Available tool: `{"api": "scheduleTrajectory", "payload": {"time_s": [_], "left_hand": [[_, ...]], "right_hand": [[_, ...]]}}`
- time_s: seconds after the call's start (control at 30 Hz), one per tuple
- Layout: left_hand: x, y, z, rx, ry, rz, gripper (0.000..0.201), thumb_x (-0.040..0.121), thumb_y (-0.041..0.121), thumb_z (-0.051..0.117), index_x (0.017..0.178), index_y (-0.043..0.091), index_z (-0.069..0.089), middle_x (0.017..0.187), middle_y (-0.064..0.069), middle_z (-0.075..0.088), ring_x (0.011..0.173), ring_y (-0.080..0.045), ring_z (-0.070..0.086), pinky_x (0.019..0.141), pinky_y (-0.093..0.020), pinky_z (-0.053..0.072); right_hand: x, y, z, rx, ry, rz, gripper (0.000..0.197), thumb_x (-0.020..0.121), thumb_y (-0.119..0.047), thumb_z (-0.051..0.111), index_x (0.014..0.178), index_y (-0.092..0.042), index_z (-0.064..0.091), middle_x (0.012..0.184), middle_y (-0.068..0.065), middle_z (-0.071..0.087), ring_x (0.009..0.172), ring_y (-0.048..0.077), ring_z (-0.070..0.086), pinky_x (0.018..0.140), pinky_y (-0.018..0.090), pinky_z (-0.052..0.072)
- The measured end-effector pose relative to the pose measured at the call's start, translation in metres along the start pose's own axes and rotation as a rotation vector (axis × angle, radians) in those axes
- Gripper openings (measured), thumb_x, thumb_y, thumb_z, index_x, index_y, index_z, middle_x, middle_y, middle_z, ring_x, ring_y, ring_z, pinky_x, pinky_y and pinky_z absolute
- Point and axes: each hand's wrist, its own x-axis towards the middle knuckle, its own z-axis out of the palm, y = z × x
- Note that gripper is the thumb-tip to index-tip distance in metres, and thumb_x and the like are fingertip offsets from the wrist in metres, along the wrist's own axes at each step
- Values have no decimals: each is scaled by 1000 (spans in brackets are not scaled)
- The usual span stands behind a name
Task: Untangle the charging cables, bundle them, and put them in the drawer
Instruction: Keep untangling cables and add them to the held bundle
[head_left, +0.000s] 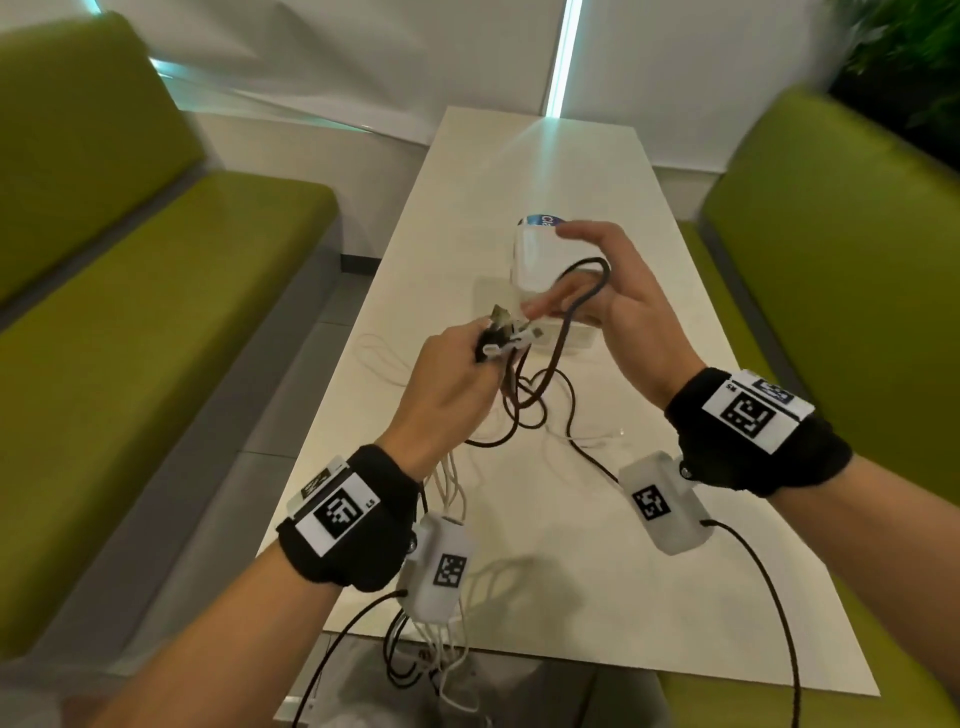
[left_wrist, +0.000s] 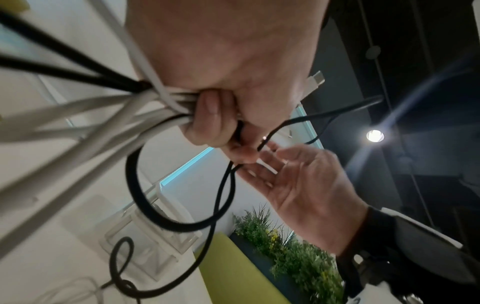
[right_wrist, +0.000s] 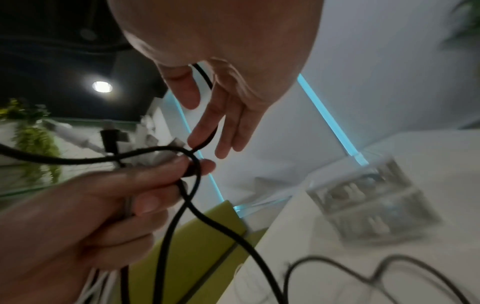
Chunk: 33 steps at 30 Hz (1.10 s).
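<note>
A long white table (head_left: 524, 171) runs away from the person between two green benches. Just beyond the fingertips of the right hand (head_left: 618, 306), a clear plastic drawer box (head_left: 540, 260) stands on the tabletop. Below both hands' fingers, loose loops of black cable (head_left: 535, 410) and thin white cable (head_left: 379, 358) sprawl on the surface, the white one trailing out past the left hand (head_left: 447, 389).
</note>
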Motion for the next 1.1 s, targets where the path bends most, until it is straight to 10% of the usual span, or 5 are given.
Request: {"api": "scheduleTrajectory", "payload": {"time_s": [0.17, 0.33, 0.6, 0.87, 1.1], "left_hand": [[-9, -6, -4, 62, 13, -5, 15, 90, 6, 53, 83, 12, 65, 68, -1, 65, 74, -25, 63, 77, -41, 51], [-14, -13, -20, -67, -26, 11, 22, 96, 14, 54, 76, 7, 62, 63, -2, 60, 83, -34, 63, 87, -51, 47], [-12, -15, -29, -133, -32, 1, 18, 99, 20, 53, 98, 13, 70, 56, 7, 50, 64, -20, 53, 77, -32, 45], [-24, -2, -29, -175, -16, 21, 19, 100, 19, 53, 101, 10, 69, 56, 10, 48, 65, -6, 52, 77, -18, 43], [-44, 19, -26, -190, -4, 6, 20, 100, 22, 52, 95, 21, 71, 61, 4, 53, 81, -13, 63, 82, -16, 42]], "right_hand": [[1, 62, 0, 135, 158, 227, 31, 88, 3, 41, 114, -10, 52, 72, 17, 57, 67, 29, 58, 76, 45, 52], [19, 135, -6, -913, -187, 325, 39, 93, -9, 48, 129, -23, 52, 111, 9, 62, 98, 28, 60, 81, 30, 44], [54, 162, 14, -1219, -489, 280, 21, 96, -24, 51, 105, -16, 68, 111, 9, 61, 97, 27, 58, 79, 31, 42], [40, 102, 7, -1037, -47, -33, 27, 100, -26, 50, 84, -10, 65, 71, 0, 54, 72, 25, 53, 63, 29, 28], [17, 35, -17, -815, 221, -396, 23, 94, -8, 56, 112, -8, 71, 105, 7, 72, 93, 19, 67, 89, 30, 53]]}}
